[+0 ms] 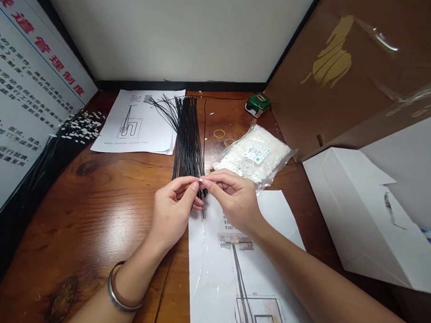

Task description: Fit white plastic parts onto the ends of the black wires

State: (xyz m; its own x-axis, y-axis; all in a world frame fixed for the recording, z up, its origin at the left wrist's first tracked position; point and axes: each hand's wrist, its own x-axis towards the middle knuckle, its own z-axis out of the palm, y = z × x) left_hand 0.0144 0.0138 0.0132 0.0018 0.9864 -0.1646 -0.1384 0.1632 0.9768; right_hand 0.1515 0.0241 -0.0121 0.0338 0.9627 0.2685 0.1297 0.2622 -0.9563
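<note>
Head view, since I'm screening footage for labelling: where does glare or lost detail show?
Head view: a pale glare patch washes the wooden tabletop beside the left hand; a bright streak marks the brown cardboard box; the white piece at the fingers is too small to identify.

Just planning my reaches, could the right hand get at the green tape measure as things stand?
Probably yes: nothing covers the green tape measure, and the right hand could likely pass over the plastic bag lying between. It seems occupied, though, pinching a small white piece.
</note>
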